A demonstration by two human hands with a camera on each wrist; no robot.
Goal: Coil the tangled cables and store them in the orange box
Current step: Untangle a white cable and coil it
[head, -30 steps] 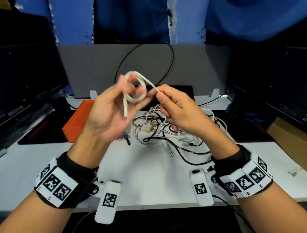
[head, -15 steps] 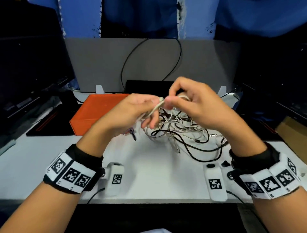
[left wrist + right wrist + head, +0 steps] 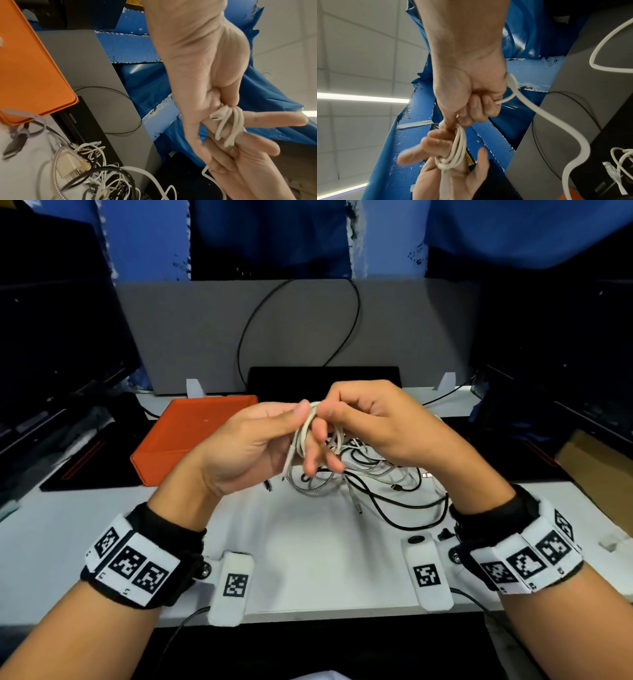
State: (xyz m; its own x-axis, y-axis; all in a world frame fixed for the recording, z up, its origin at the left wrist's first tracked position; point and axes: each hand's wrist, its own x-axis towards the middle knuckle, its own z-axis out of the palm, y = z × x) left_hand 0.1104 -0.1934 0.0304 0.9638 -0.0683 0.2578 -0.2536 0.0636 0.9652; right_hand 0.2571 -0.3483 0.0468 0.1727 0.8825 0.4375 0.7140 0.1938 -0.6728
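Loops of white cable (image 3: 303, 436) wrap the left hand (image 3: 250, 446) fingers; right hand (image 3: 373, 422) pinches them.

Hidden and cut-off parts of the cable work

In the head view the right hand (image 3: 370, 426) covers the far part of the tangled cables (image 3: 383, 484), and the left hand (image 3: 253, 446) hides the near right corner of the orange box (image 3: 191, 433). The left wrist view cuts the box off at its left edge. In the right wrist view the left hand's fingertips (image 3: 406, 158) are blurred, and the white cable (image 3: 556, 121) runs out of frame at the bottom.
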